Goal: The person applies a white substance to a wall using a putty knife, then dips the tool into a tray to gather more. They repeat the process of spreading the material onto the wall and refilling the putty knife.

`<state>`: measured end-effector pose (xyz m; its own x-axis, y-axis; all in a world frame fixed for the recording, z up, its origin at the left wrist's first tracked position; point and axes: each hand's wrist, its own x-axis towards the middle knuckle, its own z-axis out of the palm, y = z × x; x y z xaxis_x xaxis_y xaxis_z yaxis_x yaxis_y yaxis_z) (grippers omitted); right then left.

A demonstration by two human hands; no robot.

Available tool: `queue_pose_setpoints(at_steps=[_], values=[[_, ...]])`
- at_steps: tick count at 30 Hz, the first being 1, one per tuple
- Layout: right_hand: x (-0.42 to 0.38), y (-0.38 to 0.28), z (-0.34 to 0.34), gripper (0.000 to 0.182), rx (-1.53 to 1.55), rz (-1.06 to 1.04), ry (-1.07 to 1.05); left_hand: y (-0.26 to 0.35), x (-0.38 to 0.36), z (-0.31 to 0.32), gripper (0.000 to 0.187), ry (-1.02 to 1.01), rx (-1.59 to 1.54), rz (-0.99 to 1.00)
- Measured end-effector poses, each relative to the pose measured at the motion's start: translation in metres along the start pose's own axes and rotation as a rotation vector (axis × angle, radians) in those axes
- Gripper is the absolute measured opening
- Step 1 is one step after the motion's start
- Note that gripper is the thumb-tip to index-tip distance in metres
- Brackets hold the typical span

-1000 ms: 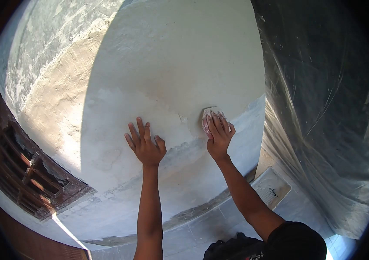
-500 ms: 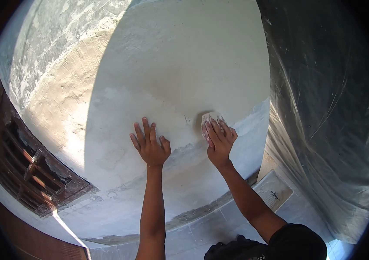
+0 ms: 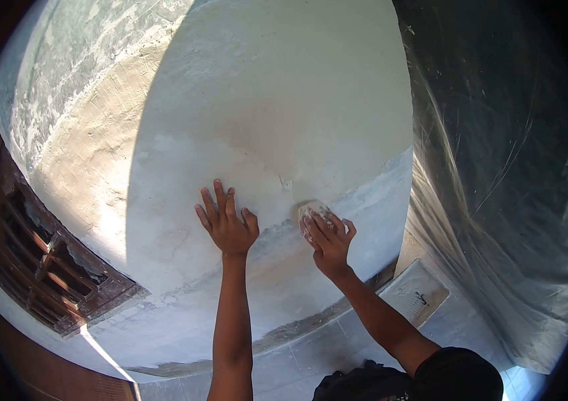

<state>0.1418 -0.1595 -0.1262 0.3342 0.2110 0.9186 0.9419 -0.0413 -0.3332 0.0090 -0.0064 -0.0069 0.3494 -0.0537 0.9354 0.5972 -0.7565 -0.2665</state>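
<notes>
A plastered wall (image 3: 284, 87), pale with uneven patches, fills the middle of the head view. My left hand (image 3: 229, 224) lies flat against it with the fingers spread and nothing held. To its right, my right hand (image 3: 329, 240) presses a whitish, powdery pad (image 3: 312, 212) to the wall, its fingers wrapped over it. Part of the pad is hidden under the fingers, and I cannot make out its exact material.
On the left is a brown wooden window frame with bars (image 3: 63, 267). Clear plastic sheeting (image 3: 497, 187) hangs along the right. A pale basin-like tray (image 3: 417, 294) sits at the wall's foot, on a tiled floor (image 3: 317, 351).
My right hand and the pad have slid down and slightly left on the wall. My left hand remains flat on the wall, with the whole view shifted slightly.
</notes>
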Motion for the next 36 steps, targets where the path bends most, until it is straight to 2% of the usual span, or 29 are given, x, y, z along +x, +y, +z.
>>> queue_pose_setpoints(at_steps=[2, 5, 8, 11, 13, 15, 16, 20, 21, 23, 25, 28, 31, 34, 36], values=[[0.059, -0.005, 0.002, 0.062, 0.034, -0.018, 0.144, 0.000, 0.002, -0.002, 0.053, -0.002, 0.012, 0.001], [0.074, -0.001, 0.024, 0.064, -0.026, -0.058, 0.116, 0.001, 0.003, -0.003, 0.052, -0.007, 0.002, 0.000], [-0.014, 0.012, 0.053, 0.064, -0.002, -0.036, -0.034, 0.000, 0.002, -0.002, 0.052, -0.003, -0.005, 0.000], [-0.107, 0.016, 0.034, 0.056, -0.016, 0.049, -0.314, 0.000, 0.002, -0.002, 0.052, -0.006, 0.009, 0.005], [-0.110, 0.014, 0.021, 0.054, -0.009, 0.070, -0.357, -0.001, 0.002, -0.001, 0.052, -0.004, 0.007, 0.007], [-0.093, 0.018, 0.011, 0.049, 0.036, 0.114, -0.225, -0.001, 0.003, 0.001, 0.052, -0.003, 0.006, 0.000], [-0.062, 0.018, 0.006, 0.048, -0.004, 0.060, -0.102, -0.001, 0.003, 0.001, 0.052, 0.001, 0.009, 0.002], [0.039, 0.022, 0.003, 0.052, -0.034, 0.071, 0.161, -0.001, 0.001, 0.001, 0.052, -0.001, 0.011, 0.001], [0.045, 0.022, 0.010, 0.052, -0.034, 0.074, 0.158, 0.000, 0.002, 0.001, 0.052, -0.005, 0.010, 0.000], [0.044, 0.023, 0.032, 0.052, -0.043, 0.035, 0.092, 0.000, 0.002, -0.001, 0.053, -0.004, 0.014, 0.003], [-0.001, 0.021, 0.057, 0.055, -0.010, 0.054, 0.071, 0.001, 0.001, -0.001, 0.053, -0.014, 0.016, 0.002], [-0.086, 0.018, 0.058, 0.056, -0.040, 0.073, -0.174, -0.002, 0.005, 0.000, 0.053, 0.003, 0.012, 0.010], [-0.153, 0.013, 0.023, 0.053, 0.039, 0.124, -0.465, 0.001, 0.000, -0.001, 0.053, -0.008, 0.004, 0.005], [-0.138, 0.012, 0.001, 0.050, 0.022, 0.159, -0.426, -0.002, 0.001, 0.001, 0.053, -0.003, 0.008, 0.002], [-0.078, 0.009, 0.003, 0.049, 0.015, 0.113, -0.168, 0.000, 0.001, 0.001, 0.053, -0.008, 0.003, 0.005]])
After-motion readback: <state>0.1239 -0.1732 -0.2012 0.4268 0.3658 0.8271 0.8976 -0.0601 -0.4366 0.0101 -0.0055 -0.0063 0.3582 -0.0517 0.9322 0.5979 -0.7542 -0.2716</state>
